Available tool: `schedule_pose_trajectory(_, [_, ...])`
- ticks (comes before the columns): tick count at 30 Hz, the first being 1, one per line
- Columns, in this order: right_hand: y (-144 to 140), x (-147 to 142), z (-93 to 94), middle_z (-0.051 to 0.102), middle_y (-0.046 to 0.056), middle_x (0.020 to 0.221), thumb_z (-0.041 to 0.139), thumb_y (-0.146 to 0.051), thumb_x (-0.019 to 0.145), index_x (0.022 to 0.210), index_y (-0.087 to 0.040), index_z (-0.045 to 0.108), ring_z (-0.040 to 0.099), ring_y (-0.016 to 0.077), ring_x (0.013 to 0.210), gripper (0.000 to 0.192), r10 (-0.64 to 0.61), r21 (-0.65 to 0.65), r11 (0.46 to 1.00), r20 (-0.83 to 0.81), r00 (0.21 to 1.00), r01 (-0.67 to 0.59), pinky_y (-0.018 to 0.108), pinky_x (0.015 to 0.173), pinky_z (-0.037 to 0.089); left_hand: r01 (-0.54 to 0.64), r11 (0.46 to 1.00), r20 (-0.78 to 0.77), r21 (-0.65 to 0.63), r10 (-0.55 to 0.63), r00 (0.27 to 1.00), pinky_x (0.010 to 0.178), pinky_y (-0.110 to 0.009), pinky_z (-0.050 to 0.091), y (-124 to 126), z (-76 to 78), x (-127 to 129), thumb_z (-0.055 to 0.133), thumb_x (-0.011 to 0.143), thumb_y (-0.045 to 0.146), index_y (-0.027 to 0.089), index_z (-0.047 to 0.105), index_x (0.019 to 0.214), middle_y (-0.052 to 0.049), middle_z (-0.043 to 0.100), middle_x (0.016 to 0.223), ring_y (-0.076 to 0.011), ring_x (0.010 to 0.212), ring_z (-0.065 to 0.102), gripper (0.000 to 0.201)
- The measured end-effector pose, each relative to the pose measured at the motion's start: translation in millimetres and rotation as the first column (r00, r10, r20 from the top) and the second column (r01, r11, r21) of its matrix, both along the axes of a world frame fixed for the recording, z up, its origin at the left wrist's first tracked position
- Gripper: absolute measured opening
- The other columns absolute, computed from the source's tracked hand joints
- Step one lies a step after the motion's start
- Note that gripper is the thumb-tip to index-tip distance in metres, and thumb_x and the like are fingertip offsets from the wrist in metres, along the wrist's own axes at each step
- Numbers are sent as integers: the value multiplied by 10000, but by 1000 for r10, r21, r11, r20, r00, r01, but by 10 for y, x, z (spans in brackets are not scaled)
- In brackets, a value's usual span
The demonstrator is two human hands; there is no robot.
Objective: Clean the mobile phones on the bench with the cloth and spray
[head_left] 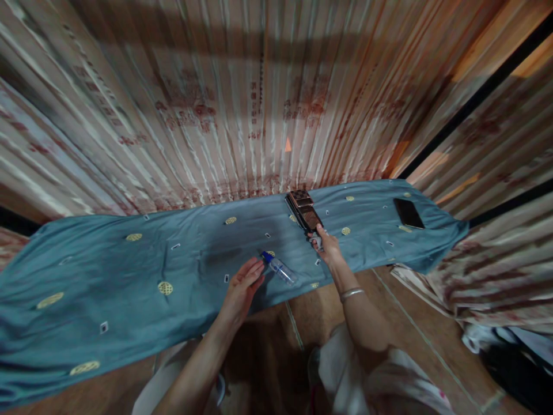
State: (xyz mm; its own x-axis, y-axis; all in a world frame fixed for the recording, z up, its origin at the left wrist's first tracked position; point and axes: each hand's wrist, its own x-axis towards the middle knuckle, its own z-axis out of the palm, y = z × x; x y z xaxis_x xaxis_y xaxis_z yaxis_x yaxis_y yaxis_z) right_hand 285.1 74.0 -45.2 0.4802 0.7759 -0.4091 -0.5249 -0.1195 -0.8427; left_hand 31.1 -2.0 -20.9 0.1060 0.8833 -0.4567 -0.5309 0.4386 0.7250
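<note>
A blue cloth (129,271) with yellow round motifs lies spread over a long surface in front of me. My right hand (327,245) grips the handle of a dark iron (305,210) that rests on the cloth at the far edge. My left hand (242,288) is open, its fingers apart, flat on the cloth beside a small clear bottle with a blue cap (279,268). The bottle lies on its side between my two hands, its cap near my left fingertips. A metal bangle (351,294) circles my right wrist.
A dark phone (408,212) lies on the cloth at the far right. Striped, patterned curtains (242,104) hang right behind the surface. Folded patterned fabric (496,271) sits at the right, with dark items on the wooden floor (510,357) below it.
</note>
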Motion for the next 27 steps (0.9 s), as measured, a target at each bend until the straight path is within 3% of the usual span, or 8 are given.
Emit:
schedule_pose_trajectory(13, [-228, 9, 202, 693, 51, 568, 689, -399, 824, 698, -114, 644, 486, 45, 330, 314, 88, -41, 995, 19, 996, -87, 119, 293, 351, 9, 1000, 33, 17, -9, 999, 1094, -466, 362, -8, -10, -8, 810, 614, 206, 149, 690, 1005, -136, 695, 1148, -314, 1274, 513, 412])
schedule_pose_trajectory(18, [-273, -346, 263, 717, 69, 634, 703, -501, 773, 769, -102, 707, 573, 82, 428, 399, 208, 50, 975, 117, 971, -215, 153, 377, 432, 32, 999, 46, 16, -33, 998, 1089, -476, 362, -47, -31, 35, 819, 614, 222, 143, 692, 1000, -140, 698, 1128, -322, 1251, 532, 414])
schedule_pose_trajectory(21, [-282, -728, 213, 732, 47, 706, 725, -568, 710, 816, -139, 716, 633, 112, 549, 442, 335, 109, 933, 94, 938, -344, 187, 517, 515, 3, 1000, 50, -9, -3, 999, 1082, -459, 375, -50, -73, 60, 804, 626, 185, 157, 658, 1032, -138, 675, 1166, -297, 1227, 556, 432])
schedule_pose_trajectory(24, [-299, -1072, 116, 745, 20, 895, 685, -647, 695, 983, -207, 708, 687, 146, 788, 526, 470, 150, 860, 140, 871, -488, 232, 697, 555, -136, 991, 32, -21, 136, 990, 1075, -414, 390, -22, -115, 65, 788, 605, 130, 225, 585, 1114, -111, 594, 1297, -267, 1242, 547, 556])
schedule_pose_trajectory(27, [-332, -1268, 53, 685, 32, 1185, 586, -649, 792, 1222, -274, 624, 642, 183, 1080, 572, 616, 118, 733, 303, 727, -670, 316, 882, 534, -216, 976, 10, 18, 216, 976, 1099, -363, 357, 20, -125, 19, 764, 596, 123, 266, 528, 1177, -83, 506, 1401, -241, 1310, 483, 644])
